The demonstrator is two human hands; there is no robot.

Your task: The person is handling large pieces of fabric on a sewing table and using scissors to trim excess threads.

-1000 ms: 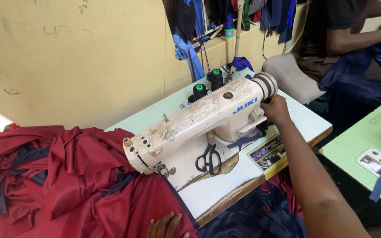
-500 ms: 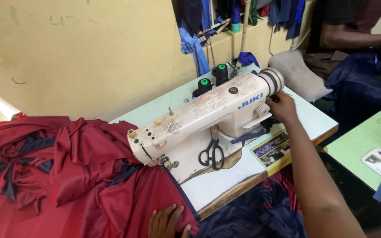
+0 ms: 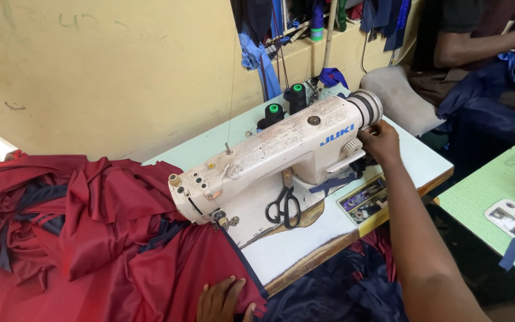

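- A person at a pale green table [image 3: 424, 161] works an off-white industrial sewing machine [image 3: 269, 161], with dark red fabric [image 3: 90, 238] heaped to the machine's left and spilling under its needle end [image 3: 222, 219].
- Risk, as it looks from here: the right hand [image 3: 379, 140] is on the handwheel [image 3: 368, 107], and a turn would drive the needle; the left hand [image 3: 222, 301] rests on the cloth near the table's front edge, some way short of the needle, and would be in danger only if it slid in closer.
- A second risk: the loose folds piled just beside the needle end could be drawn in and stitched into the seam, since nothing holds them clear.
- A third: black-handled scissors [image 3: 284, 206] lie on the machine bed just in front of the arm, beside the cloth's path, and a tug on the fabric might snag them.
- Right hand: fingers curled against the handwheel end of the machine, touching it; how firmly they grip I cannot tell.
- Left hand: only partly in frame at the bottom edge, fingers spread flat, pressing the red fabric down and clasping nothing.
- Another person [image 3: 478, 42] sits at the far right with blue cloth [image 3: 484, 101], well apart from this machine.
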